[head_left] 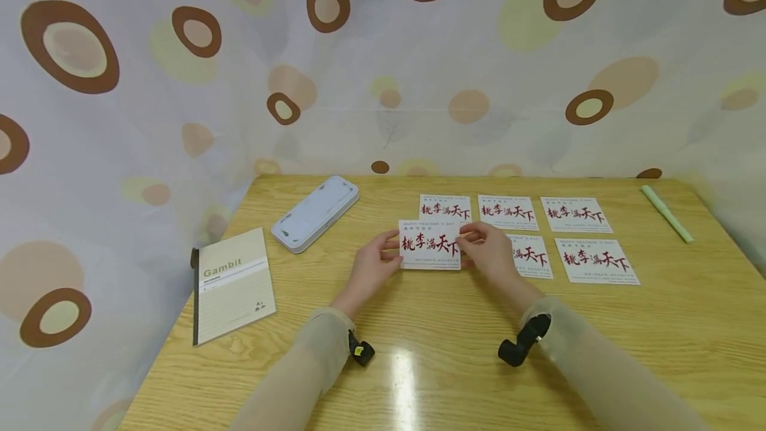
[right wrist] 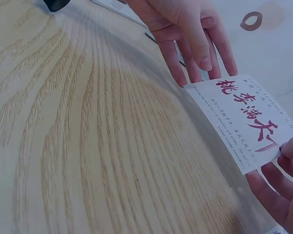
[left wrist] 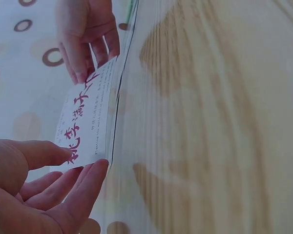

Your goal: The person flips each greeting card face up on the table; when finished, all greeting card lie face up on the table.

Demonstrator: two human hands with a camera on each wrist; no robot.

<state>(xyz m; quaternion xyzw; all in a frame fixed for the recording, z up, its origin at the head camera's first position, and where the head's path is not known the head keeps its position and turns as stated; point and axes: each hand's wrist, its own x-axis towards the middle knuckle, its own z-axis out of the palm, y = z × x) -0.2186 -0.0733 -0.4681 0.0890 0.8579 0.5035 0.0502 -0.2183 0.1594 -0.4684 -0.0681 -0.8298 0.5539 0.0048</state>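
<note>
A white card (head_left: 429, 245) with large red Chinese characters and small blue print is held up between both hands. My left hand (head_left: 376, 263) pinches its left edge, thumb in front and fingers behind. At the right edge, my right hand (head_left: 492, 255) pinches it the same way. In the left wrist view the card (left wrist: 88, 117) stretches from the near thumb to the far hand. In the head view it overlaps a matching card (head_left: 445, 206) behind it, and my right hand partly covers another card (head_left: 532, 258) on the table.
More matching cards lie in two rows, among them a back middle card (head_left: 509, 211), a back right card (head_left: 576, 214) and a front right card (head_left: 597, 261). A green pen (head_left: 667, 214) lies far right. At left are a pale blue pencil case (head_left: 315, 213) and a notebook (head_left: 235, 288).
</note>
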